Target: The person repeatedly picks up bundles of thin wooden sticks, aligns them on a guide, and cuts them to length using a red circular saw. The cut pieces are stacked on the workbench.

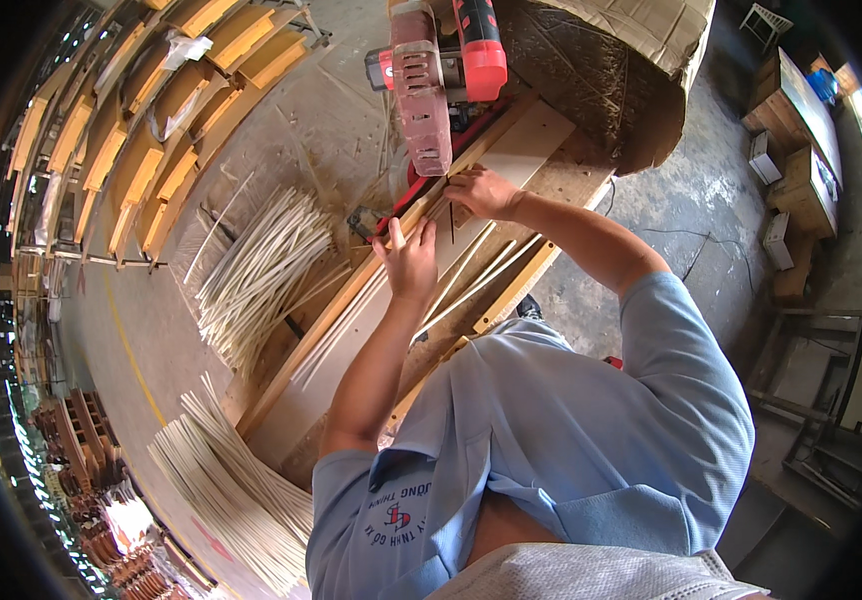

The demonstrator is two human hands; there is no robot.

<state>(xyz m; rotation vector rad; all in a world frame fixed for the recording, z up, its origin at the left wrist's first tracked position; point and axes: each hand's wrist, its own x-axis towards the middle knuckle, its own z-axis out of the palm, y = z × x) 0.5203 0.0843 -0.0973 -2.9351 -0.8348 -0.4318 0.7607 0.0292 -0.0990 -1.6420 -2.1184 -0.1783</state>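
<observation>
My left hand [411, 262] presses a few thin pale rods [346, 325] against a long wooden fence strip [296, 362], its fingers bent over the strip's top edge. Beyond it, my right hand [483, 193] is closed around the rods' far ends, close beside the blade guard. A red and black miter saw [483, 68] stands above both hands, its dusty reddish guard [421, 110] pointing down at the fence. The rods lie along a white board [286, 420]. My fingers partly hide the rod ends, and the blade's edge is hard to make out.
Bundles of pale rods [266, 265] lie left of the bench, with another large bundle [236, 480] nearer me. Loose rods [486, 280] rest on the bench by my body. A big cardboard piece [651, 90] stands behind the saw. Racks of curved wooden parts [141, 130] fill the far left.
</observation>
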